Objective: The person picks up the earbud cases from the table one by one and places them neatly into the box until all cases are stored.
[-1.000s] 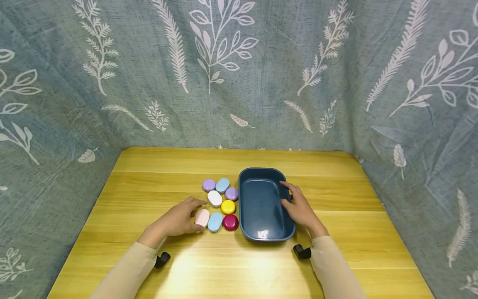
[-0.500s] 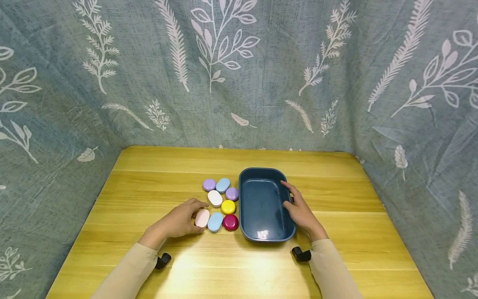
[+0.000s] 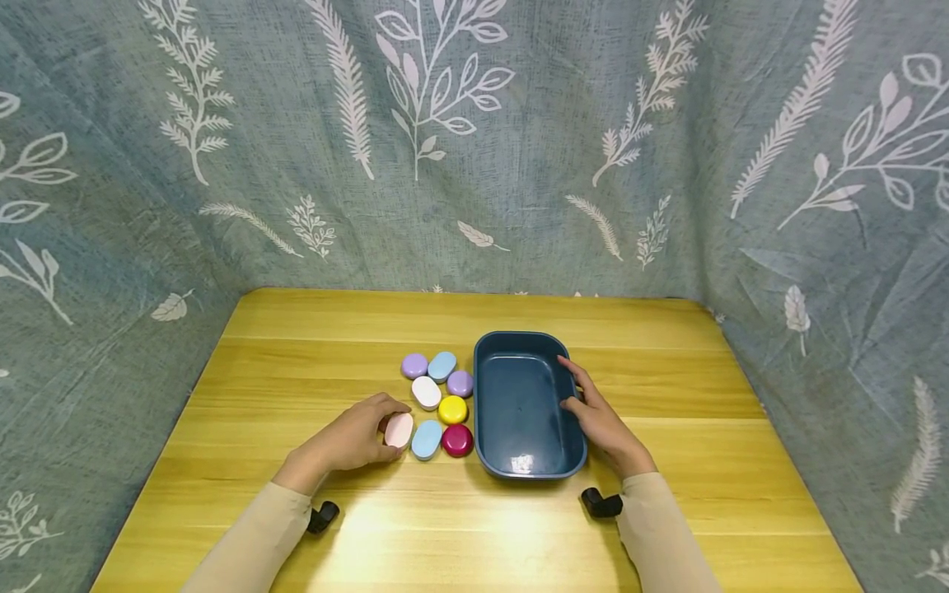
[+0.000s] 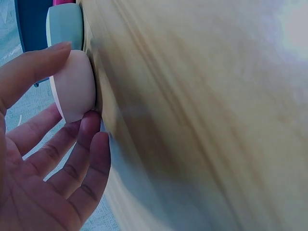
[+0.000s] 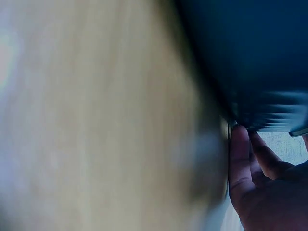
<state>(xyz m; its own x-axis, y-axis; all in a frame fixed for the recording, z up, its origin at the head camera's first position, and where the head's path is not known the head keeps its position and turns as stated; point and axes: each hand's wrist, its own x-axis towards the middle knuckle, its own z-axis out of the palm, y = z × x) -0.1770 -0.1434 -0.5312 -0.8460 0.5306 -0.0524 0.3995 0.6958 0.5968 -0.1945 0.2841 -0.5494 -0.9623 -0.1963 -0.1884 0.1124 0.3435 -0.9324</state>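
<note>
Compared with a second ago, pale pink oval case (image 3: 399, 429) tipped up off table (image 3: 311, 362), now pinched by left hand (image 3: 354, 438) between thumb and fingertips (image 4: 89, 126) at near-left corner of the cluster, its far end touching or nearly touching the tabletop; reads as a pickup just begun. Right next to it: light blue oval case (image 3: 427, 439), then magenta round case (image 3: 457, 440), yellow round case (image 3: 453, 409), white oval case (image 3: 426, 393). Right hand (image 3: 604, 424) unchanged, gripping right wall of dark blue tub (image 3: 519, 461), thumb inside, fingers outside, tub empty. No brands, labels or readable writing anywhere; wrist views blurred.
</note>
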